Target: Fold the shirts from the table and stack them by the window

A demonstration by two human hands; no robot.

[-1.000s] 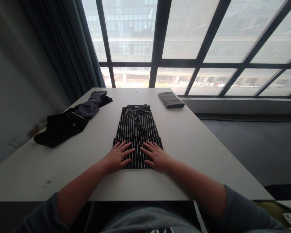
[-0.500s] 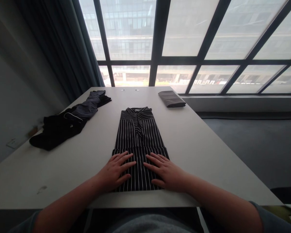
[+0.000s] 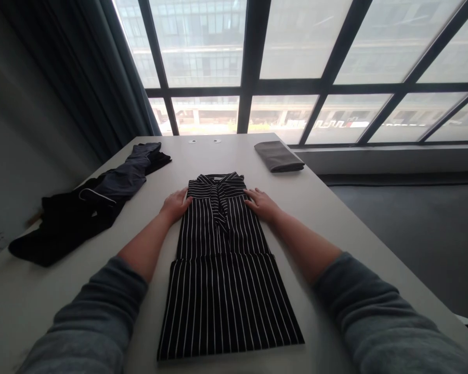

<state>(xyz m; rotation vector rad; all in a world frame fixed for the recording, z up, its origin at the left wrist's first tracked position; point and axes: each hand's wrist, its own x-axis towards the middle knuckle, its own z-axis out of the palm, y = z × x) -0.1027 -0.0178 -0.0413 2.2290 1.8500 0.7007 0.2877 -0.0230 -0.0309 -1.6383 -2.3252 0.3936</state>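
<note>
At the collar end of a striped shirt (image 3: 198, 228), a person's two bare hands are flanking the cloth. The left hand (image 3: 175, 204) is lying along its left edge, thumb resting on the fabric; the right hand (image 3: 262, 205) is touching the opposite edge with thumb and fingertips. From where I'm standing, I cannot tell whether either is pinching the cloth or only touching it, because the undersides of the fingers are hidden.

The shirt is lying flat and folded narrow on the white table (image 3: 304, 202), in front of the person. To my eye, an uneven pull from one hand could be skewing those edges, and lifting only the top layer could be letting the side folds slip open. The loose neck tie (image 3: 220, 208) could be bunching too, if the cloth shifts under it.

The collar (image 3: 218, 178) is pointing away from the person, towards the windows (image 3: 206, 41); the long axis is running from near to far, with most stripes following it. A folded panel (image 3: 226, 301) is forming the near end.

Farther out, dark clothes (image 3: 81, 213) are sprawling on the left, and a folded grey cloth (image 3: 278, 157) is sitting near the far right corner.
</note>
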